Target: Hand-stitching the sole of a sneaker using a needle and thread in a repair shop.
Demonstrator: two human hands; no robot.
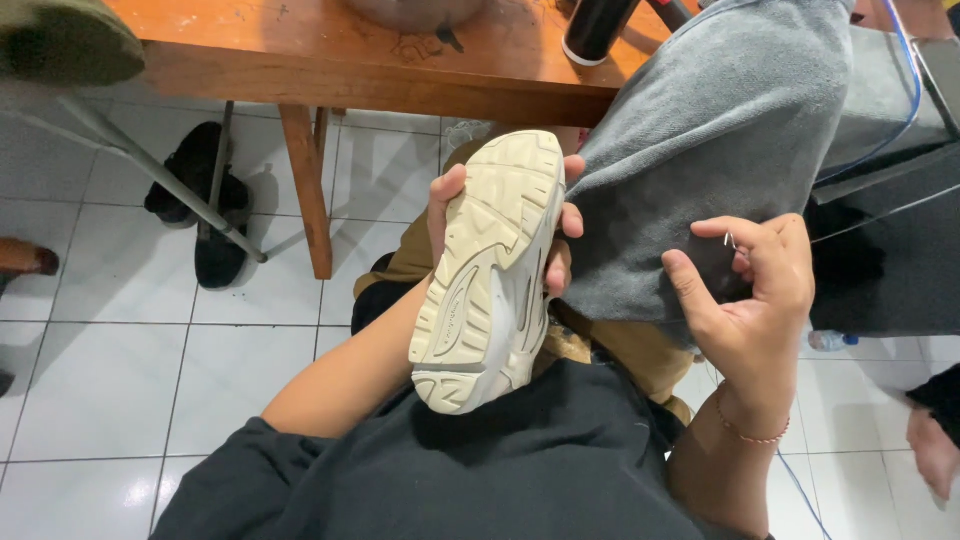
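My left hand [447, 205] grips a cream-white sneaker [490, 280] by its toe end, sole turned up toward me, thumb on the left edge and fingertips showing on the right edge. My right hand [752, 290] is held just right of the shoe, fingers curled, pinching a small thin metal needle-like piece [730, 241] between thumb and forefinger. A red string bracelet sits on that wrist. A grey towel [720, 150] drapes from the table down over my lap, behind the shoe and under my right hand.
A wooden table [330, 60] stands ahead with a black cylinder [597, 30] on it. Dark shoes [200, 200] lie on the white tiled floor by a metal leg. A blue cable [905, 90] runs at right. Another person's hand [935, 450] shows at the right edge.
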